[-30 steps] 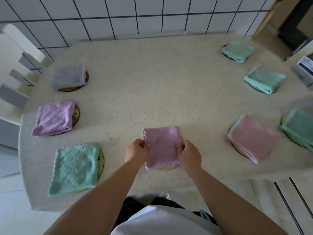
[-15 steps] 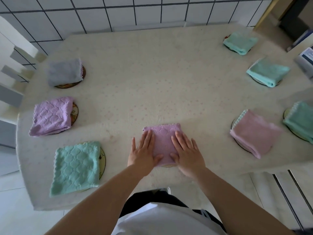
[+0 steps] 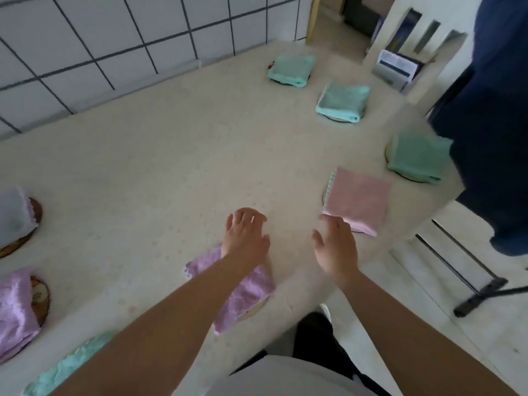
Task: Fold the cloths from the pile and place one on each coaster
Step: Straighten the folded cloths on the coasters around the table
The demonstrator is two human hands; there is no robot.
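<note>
On the near edge of the table: a folded purple cloth [image 3: 245, 292] is laid over a coaster [image 3: 257, 308], of which only a pale sliver is seen under the cloth's near corner.
Left hand [image 3: 245, 238]: held above the far end of the purple cloth, fingers loosely spread and slightly bent; nothing is gripped; the forearm is crossed over the cloth.
Right hand [image 3: 337, 250]: held over bare tabletop to the right of the purple cloth, fingers relaxed and apart; nothing is gripped.
Table [image 3: 171, 167]: cream, speckled surface; set against a white tiled wall [image 3: 114, 38].
Right side, nearest: a folded pink cloth [image 3: 357, 201] is laid on a coaster, just beyond the right hand's fingertips.
Right side, further: three folded mint cloths are each laid on a coaster, one [image 3: 417, 157] by the table edge, one [image 3: 343, 102] beyond it, one [image 3: 291, 70] nearest the wall.
Left side, far: a grey cloth [image 3: 14, 215] is laid on a brown coaster [image 3: 35, 210], cut by the picture edge.
Left side, middle: a second purple cloth [image 3: 15, 310] is laid on a patterned coaster [image 3: 41, 298].
Left side, near: a mint cloth [image 3: 65, 370] is partly hidden by the left forearm.
Off the table, right: a dark blue garment [image 3: 491, 124] and a white chair back [image 3: 423, 52] are seen.
</note>
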